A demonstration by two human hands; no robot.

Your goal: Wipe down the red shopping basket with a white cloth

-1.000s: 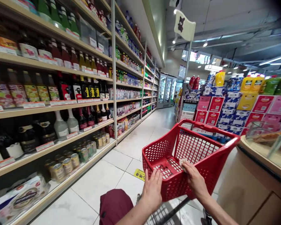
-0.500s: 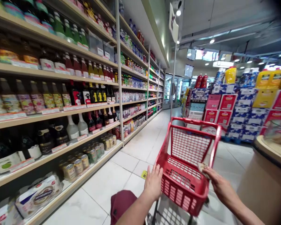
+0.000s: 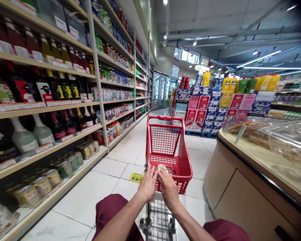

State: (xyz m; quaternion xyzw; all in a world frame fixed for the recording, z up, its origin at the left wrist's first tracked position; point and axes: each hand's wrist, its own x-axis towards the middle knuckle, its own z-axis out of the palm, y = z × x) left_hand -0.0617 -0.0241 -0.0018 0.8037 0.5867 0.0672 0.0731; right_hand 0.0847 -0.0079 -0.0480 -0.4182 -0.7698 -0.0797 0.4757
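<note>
A red shopping cart (image 3: 188, 160) with a plastic mesh basket stands right in front of me. At the left part of its near rim rests my left hand (image 3: 148, 184), fingers stretched out and nothing seen in them. Close beside it, my right hand (image 3: 168, 189) holds a crumpled off-white cloth (image 3: 162, 168) against the near rim. The fingertips of the two hands almost meet. Part of the cloth is hidden under the right fingers.
Shelves (image 3: 47, 110) of bottles and cans line the left side. A rounded counter (image 3: 230, 180) with clear covers stands at right. Stacked drink cartons (image 3: 198, 108) are beyond the cart. A yellow floor sticker (image 3: 135, 177) lies left of the cart. My knees flank it.
My right hand has moved with the cloth from the cart's right side to the near rim beside my left hand. The view has turned right, and the cart now faces straight ahead.
</note>
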